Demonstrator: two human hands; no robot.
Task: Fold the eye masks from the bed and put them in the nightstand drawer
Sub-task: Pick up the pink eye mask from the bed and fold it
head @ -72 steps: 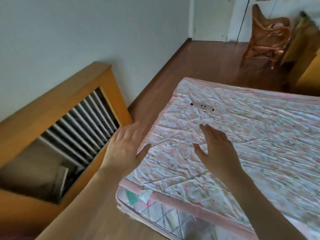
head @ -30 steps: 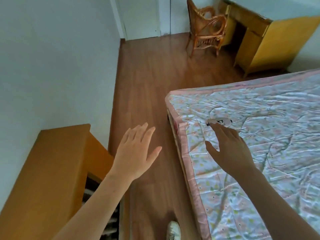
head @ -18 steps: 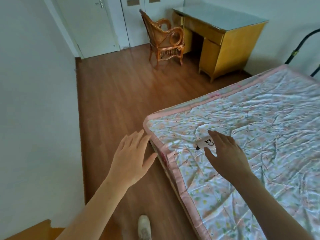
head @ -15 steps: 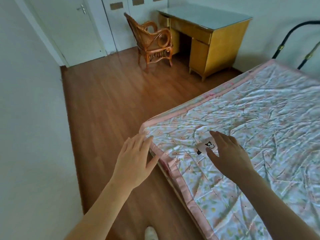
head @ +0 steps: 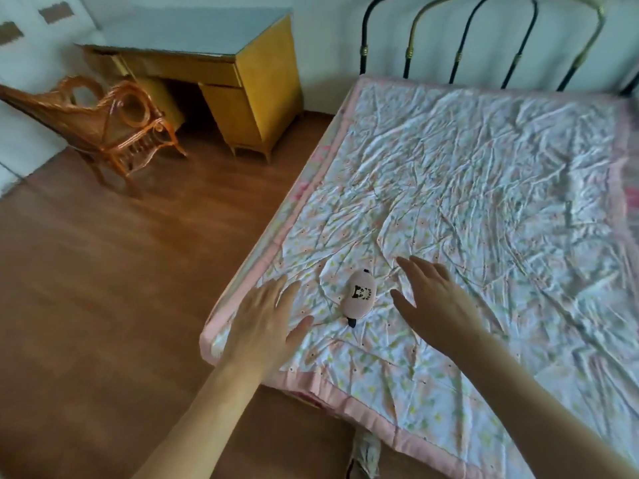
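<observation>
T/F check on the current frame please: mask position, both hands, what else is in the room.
1. The pink eye mask lies on the bedspread between the two hands. True.
2. The right hand is gripping the mask. False: it is open, fingers spread, beside the mask and apart from it.
3. The left hand is open over the corner of the bed. True.
4. The mask is already folded in half. False: it lies flat at full length, printed side up.
5. A rattan chair stands near the yellow desk. True.
</observation>
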